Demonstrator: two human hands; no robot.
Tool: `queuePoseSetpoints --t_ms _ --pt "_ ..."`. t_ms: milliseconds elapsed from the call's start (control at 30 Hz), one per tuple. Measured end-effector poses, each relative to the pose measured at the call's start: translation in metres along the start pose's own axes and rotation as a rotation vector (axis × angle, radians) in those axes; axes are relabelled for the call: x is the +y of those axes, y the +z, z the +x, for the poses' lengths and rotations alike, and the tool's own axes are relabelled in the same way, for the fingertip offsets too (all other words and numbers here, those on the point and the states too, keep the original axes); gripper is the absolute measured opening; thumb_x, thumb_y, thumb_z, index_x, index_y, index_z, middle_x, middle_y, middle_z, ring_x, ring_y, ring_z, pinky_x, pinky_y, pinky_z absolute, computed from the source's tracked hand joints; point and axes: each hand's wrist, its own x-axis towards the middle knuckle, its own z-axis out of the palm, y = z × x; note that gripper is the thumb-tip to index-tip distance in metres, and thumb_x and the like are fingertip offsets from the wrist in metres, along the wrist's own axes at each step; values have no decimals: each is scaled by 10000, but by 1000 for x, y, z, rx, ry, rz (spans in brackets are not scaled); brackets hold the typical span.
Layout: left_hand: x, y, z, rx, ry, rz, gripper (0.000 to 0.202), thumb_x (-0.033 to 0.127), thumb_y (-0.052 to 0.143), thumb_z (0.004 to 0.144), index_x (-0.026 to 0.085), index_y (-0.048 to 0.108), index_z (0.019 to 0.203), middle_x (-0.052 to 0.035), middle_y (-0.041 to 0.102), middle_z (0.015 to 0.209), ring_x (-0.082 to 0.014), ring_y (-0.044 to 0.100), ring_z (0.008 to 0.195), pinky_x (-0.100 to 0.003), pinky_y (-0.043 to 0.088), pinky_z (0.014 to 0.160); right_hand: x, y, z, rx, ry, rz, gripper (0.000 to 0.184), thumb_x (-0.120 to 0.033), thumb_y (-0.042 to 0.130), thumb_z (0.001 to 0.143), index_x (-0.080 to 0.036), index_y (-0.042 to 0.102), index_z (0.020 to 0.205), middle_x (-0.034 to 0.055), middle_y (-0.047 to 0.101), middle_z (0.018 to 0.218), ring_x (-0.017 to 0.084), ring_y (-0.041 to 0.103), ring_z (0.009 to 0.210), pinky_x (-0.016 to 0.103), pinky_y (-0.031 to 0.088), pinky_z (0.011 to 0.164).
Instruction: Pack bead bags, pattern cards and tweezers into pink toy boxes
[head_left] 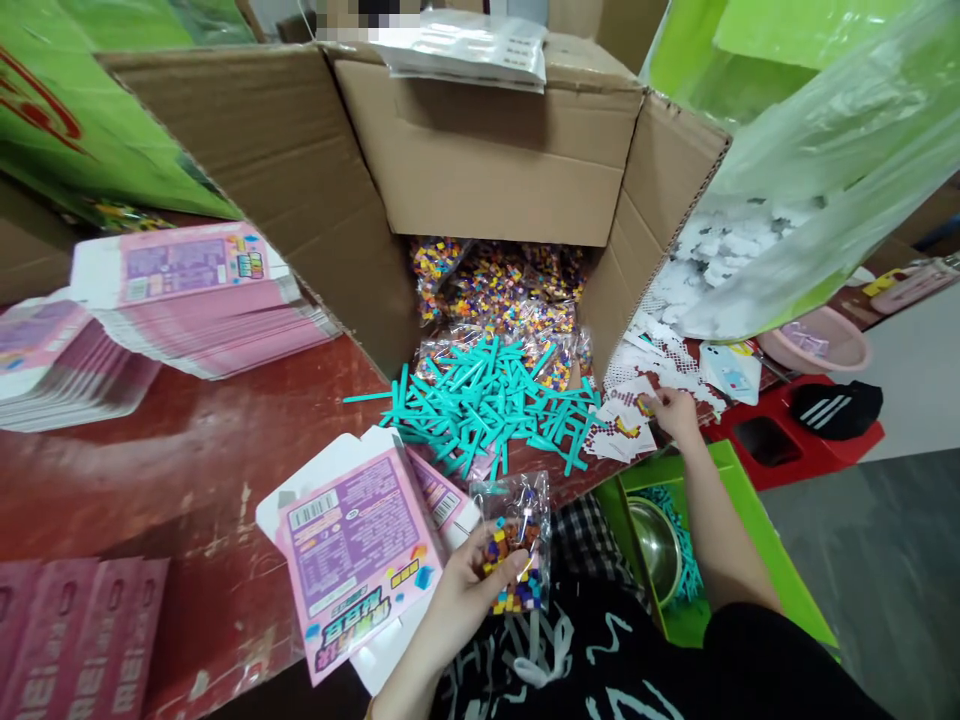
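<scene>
My left hand (472, 585) is closed around a clear plastic bag of small colourful cubes (525, 598), near the table's front edge. The fingers of my right hand (676, 415) pinch a small printed card (636, 396) at the edge of a spread of similar cards (619, 440). Between the hands and a tall cardboard box (487, 150) lies a heap of turquoise plastic sticks (487, 400). More bags of colourful cubes (510, 285) fill the floor of that box. Left of my left hand lie flat pink-and-purple cartons (356, 540).
Stacks of flattened pink cartons (202, 310) stand on the red table (225, 450) at left, with pink packages (97, 640) at front left. White perforated pieces (735, 250) fill a large plastic bag at right. Below my right arm, a green bin (765, 580) contains a metal bowl (652, 540).
</scene>
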Motion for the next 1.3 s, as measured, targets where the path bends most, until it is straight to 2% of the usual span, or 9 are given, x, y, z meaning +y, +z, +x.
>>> queuePoseSetpoints --t_ms 267,600,733,867,933,1000,1100,1233,1300 --pt "5 7 7 97 -6 -87 542 464 792 770 205 623 1214 -82 722 1171 -254 675 1063 -348 546 922 -23 22 78 -74 87 -5 448 -262 914 566 -179 533 786 -13 575 732 203 571 696 250 431 621" --pt "2 21 15 113 -117 -512 621 336 827 757 193 573 1305 -103 723 1205 -256 697 1089 -377 549 972 -47 15 57 37 65 -94 336 -195 853 674 -116 648 928 154 662 998 325 603 1008 340 467 851" --pt "-4 24 19 100 -103 -603 560 308 826 758 185 596 1254 -98 730 1181 -241 710 1050 -359 568 935 -51 -14 45 116 57 -29 292 -256 813 730 -101 648 914 155 677 941 326 629 937 374 493 844" --pt "-10 28 19 134 -37 -652 578 387 827 753 192 598 1247 -106 722 1188 -265 704 1057 -403 563 946 -64 -35 -21 225 56 676 572 -464 876 628 -136 609 1014 119 687 996 289 659 880 380 554 789" --pt "-10 33 19 115 23 -642 622 440 841 724 197 602 1244 -115 704 1222 -290 685 1098 -430 547 972 -83 -21 -84 -42 40 983 680 -465 933 551 -184 597 1072 89 693 1023 284 671 868 388 577 759" --pt "-7 38 19 119 110 -591 606 443 852 709 191 622 1210 -121 678 1271 -304 646 1168 -435 507 1032 -107 2 -151 -377 14 992 568 -445 908 671 -194 618 1089 84 696 1009 280 676 850 385 585 724" --pt "1 37 14 268 209 -504 516 383 822 757 193 618 1192 -105 669 1287 -287 604 1233 -420 448 1097 -145 34 -207 -426 -171 911 367 -441 839 792 -202 650 996 66 677 956 251 660 812 342 570 692" --pt "16 18 -1 387 192 -533 570 364 788 784 199 551 1276 -105 690 1244 -278 659 1149 -429 506 1036 -195 64 -147 -285 -531 770 259 -457 685 901 -198 678 897 88 612 1022 245 621 908 330 541 753" --pt "24 6 -8 407 169 -555 605 349 805 757 188 545 1279 -113 711 1198 -279 688 1090 -415 546 980 -222 86 -83 -90 -461 685 320 -419 727 825 -165 668 1011 109 595 1054 218 606 782 339 545 729"
